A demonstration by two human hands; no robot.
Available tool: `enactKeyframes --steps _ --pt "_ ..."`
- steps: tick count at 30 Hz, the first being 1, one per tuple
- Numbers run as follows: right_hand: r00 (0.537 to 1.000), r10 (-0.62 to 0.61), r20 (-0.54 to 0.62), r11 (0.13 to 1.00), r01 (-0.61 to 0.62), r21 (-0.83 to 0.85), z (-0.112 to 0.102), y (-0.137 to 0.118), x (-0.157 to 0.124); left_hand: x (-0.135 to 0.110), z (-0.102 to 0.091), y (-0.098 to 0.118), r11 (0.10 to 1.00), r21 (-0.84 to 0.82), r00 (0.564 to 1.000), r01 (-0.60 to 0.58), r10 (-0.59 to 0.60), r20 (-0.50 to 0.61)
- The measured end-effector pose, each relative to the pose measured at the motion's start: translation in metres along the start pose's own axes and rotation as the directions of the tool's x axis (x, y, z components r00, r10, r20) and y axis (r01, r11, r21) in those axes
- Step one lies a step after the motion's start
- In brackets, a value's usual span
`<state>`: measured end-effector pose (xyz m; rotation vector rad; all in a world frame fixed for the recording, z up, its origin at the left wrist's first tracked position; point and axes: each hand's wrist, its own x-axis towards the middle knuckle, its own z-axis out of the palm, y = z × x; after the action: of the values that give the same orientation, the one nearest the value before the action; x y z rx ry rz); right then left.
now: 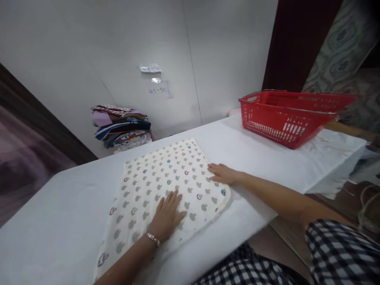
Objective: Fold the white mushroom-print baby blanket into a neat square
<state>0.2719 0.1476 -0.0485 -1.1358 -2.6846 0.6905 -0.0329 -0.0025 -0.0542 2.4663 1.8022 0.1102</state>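
Note:
A cream cloth printed with grey, blue and red mushroom-like shapes lies spread on the white-covered table. My left hand, with a bracelet at the wrist, rests flat on the cloth near its front middle, fingers apart. Over at the cloth's right edge, my right hand lies palm down with its fingers stretched out. Neither hand grips anything. The cloth's near left corner is partly hidden behind my left forearm.
A red plastic basket stands on the table's right end. Behind the table is a stack of folded fabrics against the white wall. A paper label reading 45-50 is on the wall. The white tabletop extends left of the cloth.

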Motion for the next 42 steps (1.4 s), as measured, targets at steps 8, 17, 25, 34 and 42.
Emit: enactKeyframes --steps 8,17,25,34,42 --pt "0.996 -0.06 -0.062 0.993 0.066 0.102 0.014 -0.012 -0.051 -0.06 0.002 0.004 0.981 0.119 0.984 -0.153 0.162 -0.073" --pt "0.941 0.007 -0.337 0.965 0.082 0.249 0.022 0.013 -0.101 -0.117 0.001 -0.015 0.939 0.262 0.936 -0.222 0.281 -0.213" --pt "0.89 -0.373 -0.263 0.927 0.368 -0.067 0.03 -0.009 -0.104 -0.139 -0.017 -0.031 0.916 0.307 0.926 -0.26 0.326 -0.189" --pt "0.892 -0.39 -0.228 0.921 0.375 -0.106 0.026 -0.005 -0.08 -0.156 -0.021 -0.048 0.959 0.283 0.979 0.01 0.048 -0.197" --pt "0.952 0.023 -0.304 0.931 0.09 0.355 0.019 -0.014 -0.073 -0.158 -0.057 -0.058 0.875 -0.063 0.859 0.479 -0.483 -0.169"
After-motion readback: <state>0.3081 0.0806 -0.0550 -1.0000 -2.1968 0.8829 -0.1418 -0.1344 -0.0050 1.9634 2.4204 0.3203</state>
